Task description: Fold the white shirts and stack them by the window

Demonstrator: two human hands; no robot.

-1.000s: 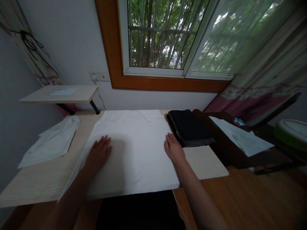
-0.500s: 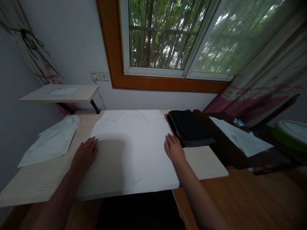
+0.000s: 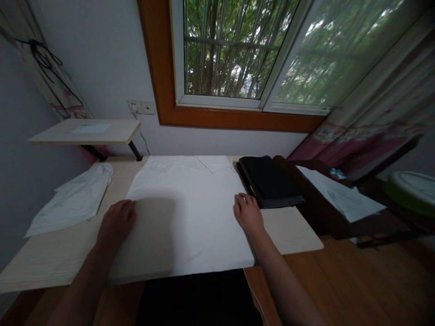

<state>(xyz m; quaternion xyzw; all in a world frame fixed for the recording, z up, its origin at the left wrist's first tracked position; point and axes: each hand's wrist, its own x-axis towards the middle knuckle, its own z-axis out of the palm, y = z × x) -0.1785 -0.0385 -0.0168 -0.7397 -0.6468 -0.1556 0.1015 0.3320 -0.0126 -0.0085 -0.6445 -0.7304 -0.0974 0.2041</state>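
Note:
A white shirt (image 3: 200, 213) lies spread flat on the desk, its near end reaching the front edge and creased folded flaps at its far end. At its left border is my left hand (image 3: 117, 220), fingers bent in and closed on the cloth edge. My right hand (image 3: 248, 212) is at the opposite border, fingers likewise curled over the edge of the cloth. Both fingertips are partly hidden. A shadow falls across the left half of the shirt.
On the desk (image 3: 44, 265), a second white cloth (image 3: 76, 194) lies at left below a raised shelf (image 3: 84, 132). Black folders (image 3: 272, 181) are stacked just beyond my right hand. Farther right are a paper sheet (image 3: 336, 192) and a green round container (image 3: 411, 194). A window (image 3: 238, 54) is behind.
My fingers have gone from lying nearly flat to curling in at the shirt's sides. My left hand has drawn slightly back toward me. The shirt looks almost unmoved.

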